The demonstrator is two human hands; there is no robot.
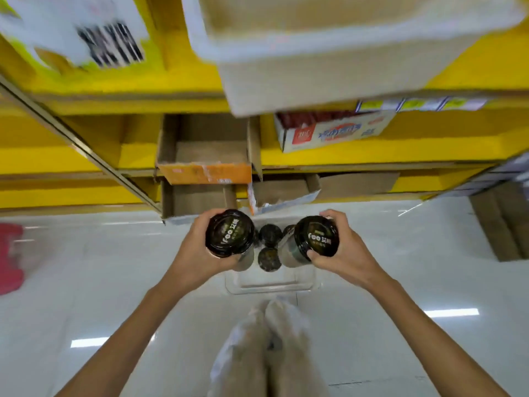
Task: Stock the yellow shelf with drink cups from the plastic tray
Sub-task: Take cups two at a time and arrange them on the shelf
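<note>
My left hand [197, 253] grips a drink cup [230, 233] with a black printed lid, held above the floor. My right hand [343, 250] grips a second, matching drink cup [316, 239], tilted slightly left. Both are lifted over a clear plastic tray [272, 283] on the white floor. Two more dark-lidded cups [270, 247] stand in the tray between my hands. The yellow shelf [372, 156] rises in front, with an open cardboard box [204, 159] on it just beyond my hands.
A white box [329, 67] juts from an upper shelf overhead. A printed carton [332, 133] sits on the shelf at right. Opened cardboard boxes [283, 190] fill the lowest level. A red object [10, 259] lies at far left. My legs [266, 353] stand behind the tray.
</note>
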